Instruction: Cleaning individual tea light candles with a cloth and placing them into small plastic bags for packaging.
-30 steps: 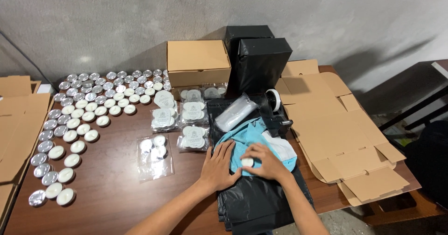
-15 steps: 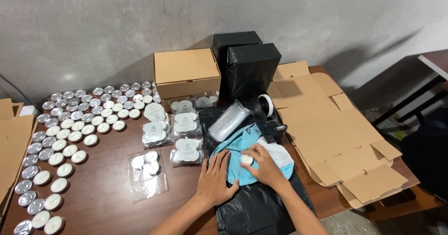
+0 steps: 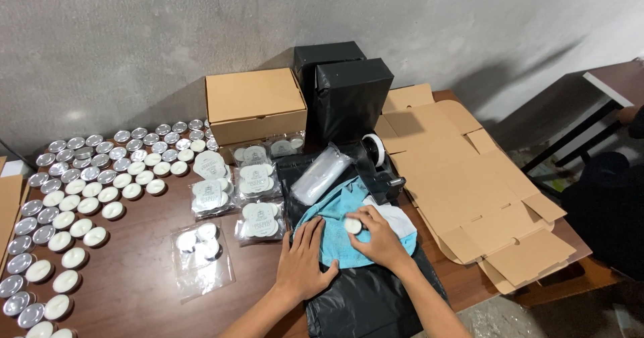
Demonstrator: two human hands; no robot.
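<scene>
Fingers of right hand (image 3: pixel 379 238) pinch small white round tealight (image 3: pixel 353 226) over crumpled blue cloth (image 3: pixel 329 225); left hand (image 3: pixel 303 261) flat, fingers spread, pressing cloth edge. Hands unchanged vs. earlier; wiping ongoing.

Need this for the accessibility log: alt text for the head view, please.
Two bare hands work on a blue cloth spread over black plastic bags on a brown table: the left hand presses flat, the right hand holds a small white tealight in its fingers. Rows of tealights, bagged sets, cardboard boxes and flat cardboard surround them.
</scene>
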